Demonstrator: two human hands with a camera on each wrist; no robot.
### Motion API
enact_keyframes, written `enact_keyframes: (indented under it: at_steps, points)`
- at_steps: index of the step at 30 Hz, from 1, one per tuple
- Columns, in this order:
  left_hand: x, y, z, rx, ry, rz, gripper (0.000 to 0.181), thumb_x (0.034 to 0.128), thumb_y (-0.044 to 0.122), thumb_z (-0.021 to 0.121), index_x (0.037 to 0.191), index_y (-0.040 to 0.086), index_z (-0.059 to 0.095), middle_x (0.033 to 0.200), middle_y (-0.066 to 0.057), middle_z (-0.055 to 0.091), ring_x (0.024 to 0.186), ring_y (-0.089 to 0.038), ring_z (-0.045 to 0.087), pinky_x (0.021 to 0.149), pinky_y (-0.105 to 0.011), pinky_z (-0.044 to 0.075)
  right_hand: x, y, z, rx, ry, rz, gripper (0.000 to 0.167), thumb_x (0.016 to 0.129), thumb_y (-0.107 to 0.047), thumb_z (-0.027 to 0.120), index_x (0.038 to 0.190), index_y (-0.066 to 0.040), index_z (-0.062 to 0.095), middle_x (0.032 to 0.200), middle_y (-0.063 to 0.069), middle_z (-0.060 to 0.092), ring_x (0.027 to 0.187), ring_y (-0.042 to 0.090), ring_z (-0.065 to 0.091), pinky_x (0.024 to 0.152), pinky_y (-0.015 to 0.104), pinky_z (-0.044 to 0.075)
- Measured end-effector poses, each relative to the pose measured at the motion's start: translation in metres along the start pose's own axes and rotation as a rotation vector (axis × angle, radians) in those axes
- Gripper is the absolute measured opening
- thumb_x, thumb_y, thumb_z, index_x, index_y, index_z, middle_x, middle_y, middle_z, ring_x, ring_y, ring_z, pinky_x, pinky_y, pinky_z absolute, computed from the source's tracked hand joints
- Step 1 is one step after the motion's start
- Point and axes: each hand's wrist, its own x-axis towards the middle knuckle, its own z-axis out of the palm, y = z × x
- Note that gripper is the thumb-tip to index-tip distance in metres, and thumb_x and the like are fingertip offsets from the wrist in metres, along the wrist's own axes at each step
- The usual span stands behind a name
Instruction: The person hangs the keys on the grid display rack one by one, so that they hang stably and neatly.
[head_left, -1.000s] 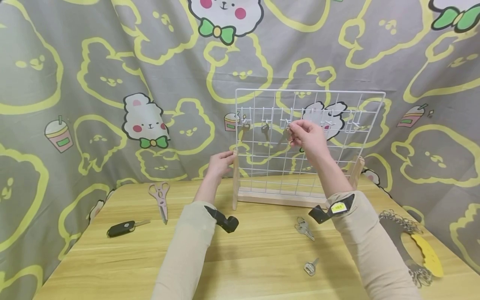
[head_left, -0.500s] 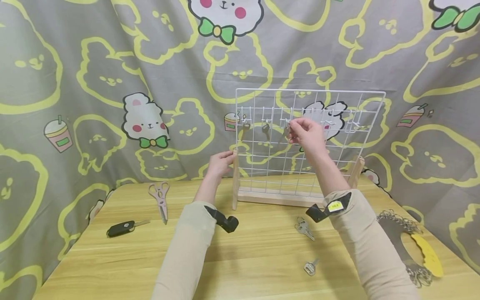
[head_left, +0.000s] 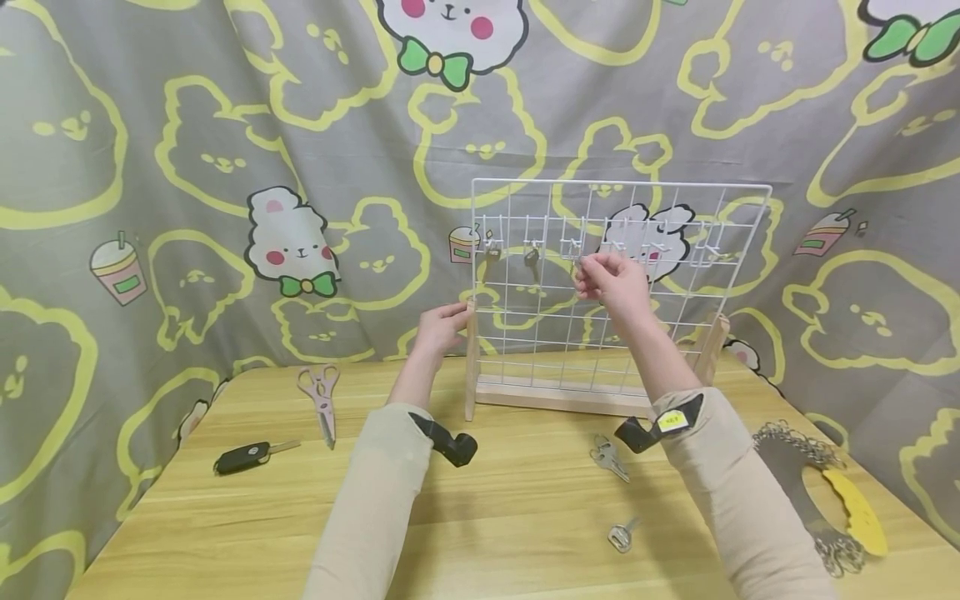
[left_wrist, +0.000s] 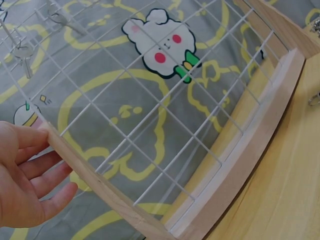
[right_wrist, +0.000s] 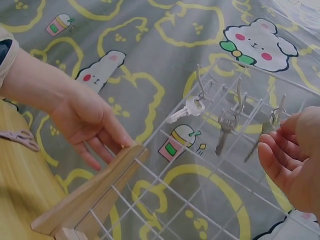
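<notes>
A white wire grid rack (head_left: 622,181) stands in a wooden base. My left hand (head_left: 441,328) holds the top of its left wooden post (head_left: 471,358), thumb and forefinger at the wood, the other fingers loose, as the left wrist view shows. My right hand (head_left: 617,287) is at the third hook from the left. In the right wrist view its fingertips pinch the upper end of a key (right_wrist: 253,146), partly hidden by the fingers; whether the key is on the hook I cannot tell. Two keys, one silver (right_wrist: 189,109) and one darker (right_wrist: 226,129), hang from the first two hooks.
On the table lie a ringed key pair (head_left: 609,458), a single key (head_left: 621,536), pink scissors (head_left: 321,400) and a black car key (head_left: 243,457). At the right is a grey and yellow piece (head_left: 855,512) with many small rings. A patterned curtain (head_left: 360,150) hangs behind.
My right hand has moved slightly down below the third hook. The left hand stays on the post, and the things on the table have not moved.
</notes>
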Motion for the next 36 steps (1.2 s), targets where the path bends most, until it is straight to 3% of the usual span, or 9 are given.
enact_keyframes:
  at_steps: [12, 21, 27, 36]
  points:
    - [-0.001, 0.0, 0.0, -0.013, 0.004, -0.005, 0.036, 0.0926, 0.016, 0.058, 0.126, 0.002, 0.057, 0.13, -0.017, 0.052, 0.12, -0.029, 0.048, 0.101, -0.046, 0.038, -0.014, 0.015, -0.023, -0.075, -0.026, 0.032, 0.021, 0.093, -0.011, 0.057, 0.098, 0.009, 0.051, 0.074, 0.002, 0.061, 0.062, 0.009, 0.058, 0.059, 0.018, 0.053]
    - [-0.001, 0.001, 0.001, -0.005, 0.01, -0.005, 0.036, 0.0924, 0.016, 0.059, 0.126, 0.003, 0.057, 0.132, -0.015, 0.051, 0.12, -0.028, 0.048, 0.101, -0.045, 0.039, -0.031, 0.027, -0.044, -0.124, -0.082, 0.052, 0.012, 0.091, -0.015, 0.06, 0.09, -0.003, 0.058, 0.073, 0.0, 0.063, 0.063, 0.009, 0.06, 0.059, 0.02, 0.054]
    - [-0.001, 0.001, 0.001, -0.013, 0.013, -0.012, 0.036, 0.0923, 0.016, 0.059, 0.126, 0.003, 0.057, 0.132, -0.015, 0.05, 0.121, -0.028, 0.048, 0.101, -0.045, 0.039, -0.044, 0.037, -0.059, -0.125, -0.102, 0.074, 0.01, 0.092, -0.011, 0.058, 0.092, -0.001, 0.057, 0.074, 0.001, 0.063, 0.064, 0.009, 0.06, 0.06, 0.021, 0.054]
    - [-0.002, 0.002, 0.001, -0.005, 0.004, -0.014, 0.036, 0.0926, 0.016, 0.059, 0.126, 0.003, 0.057, 0.133, -0.014, 0.05, 0.122, -0.028, 0.047, 0.101, -0.045, 0.038, -0.063, 0.056, -0.081, -0.162, -0.13, 0.12, 0.011, 0.092, -0.017, 0.059, 0.092, -0.006, 0.059, 0.078, 0.0, 0.063, 0.068, 0.009, 0.06, 0.063, 0.022, 0.055]
